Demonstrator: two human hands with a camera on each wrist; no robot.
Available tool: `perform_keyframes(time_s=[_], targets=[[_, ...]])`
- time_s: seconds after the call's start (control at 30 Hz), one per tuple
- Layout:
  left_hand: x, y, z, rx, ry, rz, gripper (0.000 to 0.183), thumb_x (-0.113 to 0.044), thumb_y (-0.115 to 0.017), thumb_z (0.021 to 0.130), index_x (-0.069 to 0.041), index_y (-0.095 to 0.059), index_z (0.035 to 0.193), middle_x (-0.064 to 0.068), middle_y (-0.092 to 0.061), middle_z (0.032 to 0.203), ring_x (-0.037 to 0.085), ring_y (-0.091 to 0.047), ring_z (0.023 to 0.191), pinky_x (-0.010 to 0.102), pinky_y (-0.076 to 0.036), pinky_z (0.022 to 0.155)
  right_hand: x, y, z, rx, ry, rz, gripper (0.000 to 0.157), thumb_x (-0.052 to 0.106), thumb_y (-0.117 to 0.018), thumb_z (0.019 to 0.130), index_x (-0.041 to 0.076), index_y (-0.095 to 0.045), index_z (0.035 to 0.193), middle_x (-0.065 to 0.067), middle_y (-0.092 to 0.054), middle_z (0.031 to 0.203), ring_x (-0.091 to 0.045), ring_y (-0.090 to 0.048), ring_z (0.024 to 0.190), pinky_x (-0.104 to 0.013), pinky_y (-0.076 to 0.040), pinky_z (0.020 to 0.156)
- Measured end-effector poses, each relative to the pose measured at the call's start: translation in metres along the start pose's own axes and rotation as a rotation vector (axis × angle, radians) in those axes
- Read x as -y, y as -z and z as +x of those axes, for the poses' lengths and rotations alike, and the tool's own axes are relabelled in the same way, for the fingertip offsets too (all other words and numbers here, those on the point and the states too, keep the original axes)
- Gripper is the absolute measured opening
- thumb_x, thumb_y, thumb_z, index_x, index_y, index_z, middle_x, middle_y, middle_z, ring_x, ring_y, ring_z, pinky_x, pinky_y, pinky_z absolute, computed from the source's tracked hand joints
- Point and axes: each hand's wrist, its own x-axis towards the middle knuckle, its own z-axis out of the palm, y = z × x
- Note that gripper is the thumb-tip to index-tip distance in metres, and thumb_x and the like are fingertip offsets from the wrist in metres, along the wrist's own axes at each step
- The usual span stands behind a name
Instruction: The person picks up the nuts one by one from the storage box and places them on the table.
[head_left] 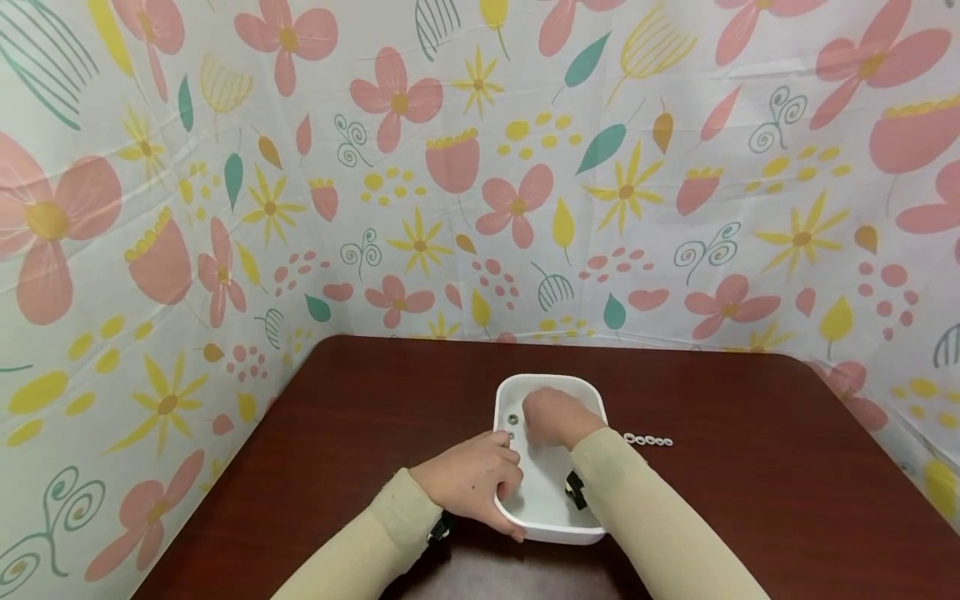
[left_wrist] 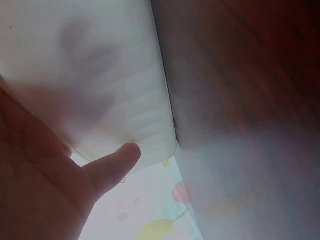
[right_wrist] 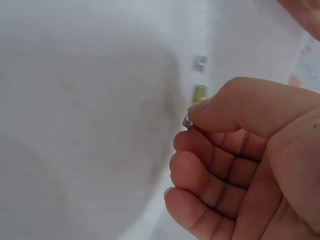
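Note:
A white plastic bin [head_left: 551,533] stands on the table, its wall letting finger shadows through in the left wrist view. My left hand [head_left: 472,477] grips the bin's left wall, the fingers over the rim and the thumb [left_wrist: 112,167] against the outside. Inside the far part of the bin is my right hand [head_left: 557,417]. Its thumb and index finger pinch a small metal nut [right_wrist: 187,121], mostly covered by the fingertips. Close by in the bin lie a hex nut [head_left: 513,419] and a blurred metal piece [right_wrist: 200,64]; another piece looks yellowish [right_wrist: 199,93].
A row of several small pale rings [head_left: 648,440] lies on the dark wooden table [head_left: 405,375], just right of the bin. My right forearm crosses the bin's right rim. A flower-printed cloth [head_left: 517,208] hangs behind the table and along its left side.

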Motion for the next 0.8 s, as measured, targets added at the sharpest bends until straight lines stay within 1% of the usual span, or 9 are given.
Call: perform_keyframes(time_s=[0.1,0.23,0.37,0.5,0.63,0.67,0.8], targets=[[0.0,-0.001,0.0,0.004,0.003,0.001,0.06,-0.073,-0.079,0.067,-0.026,-0.043,0.058,-0.019,-0.033,0.064,0.006,-0.034,0.076,0.019,-0.034,0.079,0.0,0.004,-0.001,-0.019,0.016,-0.002,0.024,0.006,-0.069,0.083,0.014,-0.056,0.064,0.001,-0.05,0.058,-0.015,-0.045,0.053,-0.03,-0.038,0.051],[-0.001,0.001,0.0,0.009,0.007,0.015,0.06,-0.073,-0.079,0.066,-0.026,-0.042,0.058,-0.02,-0.03,0.065,0.007,-0.034,0.076,0.02,-0.034,0.079,0.0,0.015,-0.005,-0.039,0.037,0.012,0.021,0.008,-0.071,0.083,0.015,-0.058,0.068,0.003,-0.053,0.061,-0.014,-0.045,0.055,-0.03,-0.038,0.053],[-0.001,0.002,0.001,0.012,0.007,0.02,0.059,-0.073,-0.079,0.066,-0.027,-0.042,0.058,-0.02,-0.028,0.065,0.007,-0.034,0.076,0.02,-0.034,0.079,-0.002,0.029,-0.012,-0.048,0.05,0.039,0.019,0.008,-0.069,0.083,0.016,-0.058,0.07,0.003,-0.052,0.062,-0.013,-0.043,0.055,-0.029,-0.036,0.053],[-0.002,0.003,0.001,0.019,0.015,0.016,0.06,-0.073,-0.079,0.066,-0.027,-0.042,0.057,-0.02,-0.029,0.065,0.007,-0.033,0.075,0.019,-0.033,0.077,-0.007,0.044,-0.02,-0.076,0.066,0.069,0.018,0.007,-0.067,0.083,0.016,-0.058,0.069,0.004,-0.05,0.061,-0.013,-0.042,0.055,-0.03,-0.036,0.053],[-0.001,0.002,0.0,0.03,0.027,0.013,0.06,-0.074,-0.078,0.066,-0.027,-0.042,0.058,-0.019,-0.031,0.064,0.007,-0.032,0.075,0.019,-0.032,0.076,-0.01,0.058,-0.032,-0.101,0.055,0.105,0.014,0.007,-0.066,0.083,0.016,-0.06,0.074,0.004,-0.053,0.065,-0.013,-0.047,0.059,-0.031,-0.039,0.056],[-0.001,0.001,0.0,0.032,0.03,0.011,0.06,-0.074,-0.078,0.066,-0.027,-0.042,0.058,-0.019,-0.032,0.064,0.007,-0.032,0.075,0.019,-0.032,0.075,-0.012,0.061,-0.035,-0.105,0.048,0.113,0.013,0.008,-0.067,0.084,0.017,-0.061,0.076,0.004,-0.056,0.068,-0.014,-0.05,0.061,-0.031,-0.041,0.057],[-0.001,0.0,0.0,0.033,0.035,0.003,0.061,-0.074,-0.079,0.066,-0.026,-0.042,0.057,-0.018,-0.034,0.063,0.007,-0.032,0.074,0.019,-0.032,0.075,-0.019,0.07,-0.047,-0.112,0.003,0.143,0.005,0.012,-0.066,0.087,0.015,-0.064,0.084,0.002,-0.059,0.073,-0.015,-0.053,0.064,-0.032,-0.044,0.059]])
